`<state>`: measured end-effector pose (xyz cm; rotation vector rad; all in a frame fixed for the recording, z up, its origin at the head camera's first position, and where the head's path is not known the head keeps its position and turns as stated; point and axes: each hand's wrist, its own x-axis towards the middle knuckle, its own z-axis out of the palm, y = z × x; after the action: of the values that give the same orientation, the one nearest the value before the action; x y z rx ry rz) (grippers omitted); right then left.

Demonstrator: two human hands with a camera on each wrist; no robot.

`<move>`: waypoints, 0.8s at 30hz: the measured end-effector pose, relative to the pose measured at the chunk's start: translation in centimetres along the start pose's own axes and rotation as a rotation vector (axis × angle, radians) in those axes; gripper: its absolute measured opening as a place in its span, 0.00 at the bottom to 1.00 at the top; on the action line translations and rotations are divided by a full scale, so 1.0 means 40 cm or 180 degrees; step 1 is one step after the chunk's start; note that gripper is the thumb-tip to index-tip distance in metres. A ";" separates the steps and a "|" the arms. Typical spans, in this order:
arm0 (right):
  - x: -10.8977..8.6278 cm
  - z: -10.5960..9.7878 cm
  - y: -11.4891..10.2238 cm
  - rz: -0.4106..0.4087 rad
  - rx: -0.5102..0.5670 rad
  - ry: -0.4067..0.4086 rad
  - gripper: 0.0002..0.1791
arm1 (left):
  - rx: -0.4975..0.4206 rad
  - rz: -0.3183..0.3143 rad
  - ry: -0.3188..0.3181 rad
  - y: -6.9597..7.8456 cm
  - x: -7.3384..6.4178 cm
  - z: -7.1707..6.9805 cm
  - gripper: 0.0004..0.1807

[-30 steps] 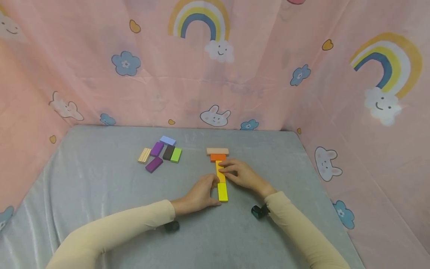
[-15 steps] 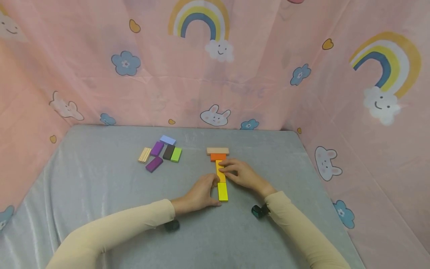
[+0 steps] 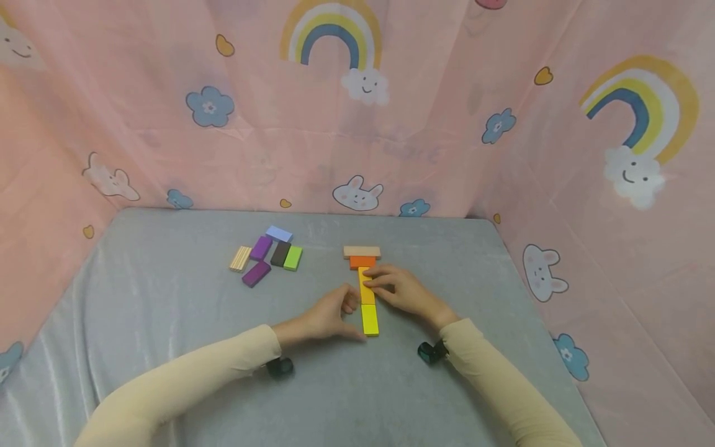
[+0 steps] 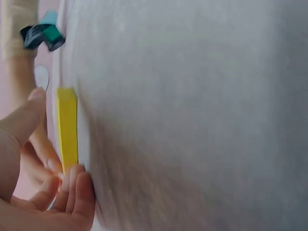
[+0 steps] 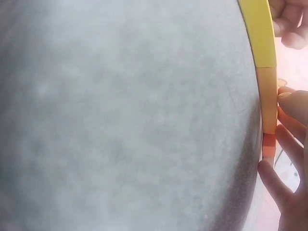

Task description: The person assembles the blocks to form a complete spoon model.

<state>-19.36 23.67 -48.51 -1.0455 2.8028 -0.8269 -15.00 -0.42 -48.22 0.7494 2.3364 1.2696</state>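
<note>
Four-part line is avoided here: a bright yellow block (image 3: 370, 320) lies flat end to end with an amber block (image 3: 367, 297). Beyond them an orange block (image 3: 363, 262) lies crosswise, and behind it a longer plain wood block (image 3: 361, 252). My left hand (image 3: 324, 315) is just left of the yellow block, thumb and fingers spread apart, holding nothing; the left wrist view shows the yellow block (image 4: 69, 127) between thumb and fingers. My right hand (image 3: 410, 293) rests its fingertips on the amber block (image 5: 268, 101), seen also in the right wrist view.
At the back left lie several loose blocks: a blue one (image 3: 279, 233), two purple ones (image 3: 256, 274), a black one (image 3: 281, 254), a green one (image 3: 293, 258) and a striped piece (image 3: 240, 259). Grey cloth (image 3: 357, 397) covers the table; a pink curtain (image 3: 436, 167) encloses it.
My left hand has let go of the yellow block and drawn slightly left. The right hand and the blocks have not visibly moved.
</note>
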 end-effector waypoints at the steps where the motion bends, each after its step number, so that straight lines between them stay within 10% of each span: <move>1: 0.000 0.000 -0.001 0.0003 0.0007 0.0004 0.13 | -0.0071 -0.0022 -0.0015 -0.004 -0.002 -0.009 0.39; 11: 0.002 0.001 0.000 0.0016 -0.0036 -0.0016 0.13 | -0.0092 0.0101 0.0261 -0.069 -0.021 -0.147 0.24; 24: 0.000 -0.002 0.001 0.0054 -0.0041 -0.0078 0.13 | 0.0623 0.0047 0.1031 -0.155 -0.032 -0.335 0.33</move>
<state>-19.40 23.74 -48.45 -1.0247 2.7965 -0.7901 -23.09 -12.67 -46.40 0.6614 2.7513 1.2601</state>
